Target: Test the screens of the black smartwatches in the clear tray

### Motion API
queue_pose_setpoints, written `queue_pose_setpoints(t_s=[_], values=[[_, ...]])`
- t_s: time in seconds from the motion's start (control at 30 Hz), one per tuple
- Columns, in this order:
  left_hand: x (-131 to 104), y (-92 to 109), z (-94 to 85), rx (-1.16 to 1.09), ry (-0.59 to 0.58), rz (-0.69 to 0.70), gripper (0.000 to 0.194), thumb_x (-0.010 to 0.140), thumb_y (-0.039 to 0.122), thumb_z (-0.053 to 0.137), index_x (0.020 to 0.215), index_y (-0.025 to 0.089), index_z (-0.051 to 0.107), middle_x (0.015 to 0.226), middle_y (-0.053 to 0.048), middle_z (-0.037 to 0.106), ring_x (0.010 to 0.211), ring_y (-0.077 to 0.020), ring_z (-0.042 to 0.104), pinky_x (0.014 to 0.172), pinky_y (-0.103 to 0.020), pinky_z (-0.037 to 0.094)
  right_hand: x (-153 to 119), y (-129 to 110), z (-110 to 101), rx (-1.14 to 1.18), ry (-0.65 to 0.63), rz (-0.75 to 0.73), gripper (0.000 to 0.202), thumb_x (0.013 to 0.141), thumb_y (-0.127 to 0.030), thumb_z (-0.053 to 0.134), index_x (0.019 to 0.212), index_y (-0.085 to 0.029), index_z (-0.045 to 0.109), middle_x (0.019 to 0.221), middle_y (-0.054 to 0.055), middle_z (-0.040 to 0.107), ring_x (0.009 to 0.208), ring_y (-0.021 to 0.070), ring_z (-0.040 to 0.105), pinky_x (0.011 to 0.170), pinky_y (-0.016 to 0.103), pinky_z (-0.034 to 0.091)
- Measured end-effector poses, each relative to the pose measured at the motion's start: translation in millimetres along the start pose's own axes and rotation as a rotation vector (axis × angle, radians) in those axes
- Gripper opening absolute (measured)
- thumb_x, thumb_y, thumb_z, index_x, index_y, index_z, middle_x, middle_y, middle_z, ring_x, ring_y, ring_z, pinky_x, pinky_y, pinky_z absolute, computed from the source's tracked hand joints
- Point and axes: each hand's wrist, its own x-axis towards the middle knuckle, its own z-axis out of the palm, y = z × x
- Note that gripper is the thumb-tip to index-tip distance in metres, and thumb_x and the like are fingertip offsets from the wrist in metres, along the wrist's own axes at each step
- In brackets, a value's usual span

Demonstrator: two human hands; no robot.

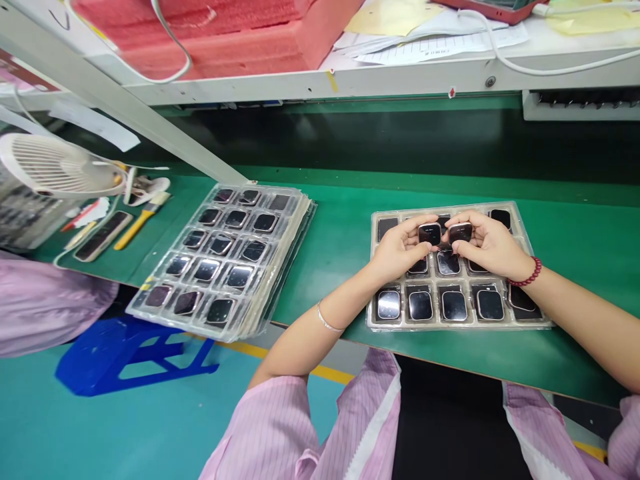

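My left hand (403, 250) pinches a small square watch case with a dark glass face (429, 233) between thumb and fingers. A second, similar watch case (460, 233) is gripped by my right hand (487, 243), close beside the first. Both are raised over a clear plastic tray (373, 313), their dark faces turned up. In the tray's compartments lie several more dark-faced watch cases, among them one in the front row (454, 305). My hands and wrists cover part of the back and middle rows.
Left of me stands a stack of clear trays (270, 313) with watch cases in the top one. Farther left are a yellow-handled brush (143, 220), a dark oblong device (104, 237) and a white fan (60, 167). A shelf (400, 81) with red foam (240, 43) spans the back; a blue stool (110, 353) stands below.
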Motion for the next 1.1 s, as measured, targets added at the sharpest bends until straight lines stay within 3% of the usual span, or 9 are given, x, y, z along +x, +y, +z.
queue_pose_setpoints(t_s=[0.07, 0.2, 0.43, 0.67, 0.83, 1.0, 1.1], values=[[0.2, 0.1, 0.0, -0.003, 0.002, -0.004, 0.048, 0.079, 0.023, 0.074, 0.126, 0.018, 0.063, 0.117, -0.009, 0.072, 0.091, -0.0179, 0.073, 0.080, -0.028, 0.059, 0.1, 0.0, 0.0, -0.013, 0.000, -0.007, 0.031, 0.077, -0.022, 0.074, 0.107, -0.023, 0.065, 0.101, 0.006, 0.074, 0.090, 0.0254, 0.073, 0.071, 0.036, 0.062], [0.1, 1.4, 0.3, 0.024, 0.015, -0.045, 0.043, 0.081, 0.022, 0.069, 0.123, 0.016, 0.065, 0.108, -0.009, 0.074, 0.085, -0.0183, 0.074, 0.067, -0.024, 0.057, 0.4, 0.3, 0.6, -0.004, 0.001, 0.013, 0.023, 0.081, -0.021, 0.069, 0.104, -0.022, 0.065, 0.096, 0.006, 0.073, 0.074, 0.0211, 0.071, 0.066, 0.036, 0.062], [0.2, 3.2, 3.7, -0.013, 0.010, -0.012, 0.046, 0.072, 0.009, 0.063, 0.117, 0.016, 0.065, 0.111, -0.007, 0.072, 0.097, -0.0186, 0.071, 0.091, -0.034, 0.060, 0.3, 4.1, -0.7, -0.079, -0.013, -0.027, 0.030, 0.078, -0.017, 0.069, 0.108, -0.022, 0.067, 0.103, 0.006, 0.073, 0.091, 0.0249, 0.071, 0.071, 0.035, 0.061], [0.3, 4.5, 3.0, -0.007, 0.015, -0.005, 0.041, 0.075, 0.017, 0.071, 0.116, 0.017, 0.066, 0.104, -0.007, 0.073, 0.094, -0.0196, 0.072, 0.090, -0.035, 0.060, 0.1, 1.7, -1.0, -0.064, -0.003, -0.019, 0.029, 0.078, -0.020, 0.073, 0.106, -0.024, 0.068, 0.102, 0.006, 0.073, 0.091, 0.0260, 0.072, 0.070, 0.036, 0.062], [-0.3, 7.1, 2.7, 0.005, 0.029, -0.026, 0.031, 0.081, 0.032, 0.074, 0.106, 0.015, 0.068, 0.104, -0.009, 0.073, 0.090, -0.0214, 0.072, 0.077, -0.032, 0.061, 0.4, -1.3, 0.1, -0.001, 0.009, 0.033, 0.019, 0.085, -0.027, 0.068, 0.103, -0.022, 0.068, 0.093, 0.006, 0.073, 0.066, 0.0181, 0.069, 0.063, 0.034, 0.063], [-1.0, 4.6, 3.2, 0.018, 0.075, 0.007, 0.034, 0.075, 0.024, 0.077, 0.108, 0.016, 0.069, 0.108, -0.008, 0.073, 0.089, -0.0175, 0.071, 0.081, -0.030, 0.060, 0.5, -2.7, 1.0, 0.004, 0.002, -0.001, 0.027, 0.079, -0.020, 0.071, 0.106, -0.023, 0.070, 0.103, 0.006, 0.073, 0.077, 0.0210, 0.072, 0.072, 0.037, 0.064], [-1.1, 3.3, 3.0, 0.016, 0.053, 0.005, 0.030, 0.079, 0.028, 0.074, 0.106, 0.015, 0.069, 0.107, -0.008, 0.073, 0.086, -0.0170, 0.070, 0.078, -0.029, 0.060, 0.1, -2.3, 0.7, 0.001, -0.004, 0.005, 0.025, 0.080, -0.021, 0.070, 0.105, -0.023, 0.071, 0.101, 0.006, 0.073, 0.073, 0.0198, 0.071, 0.069, 0.036, 0.064]])
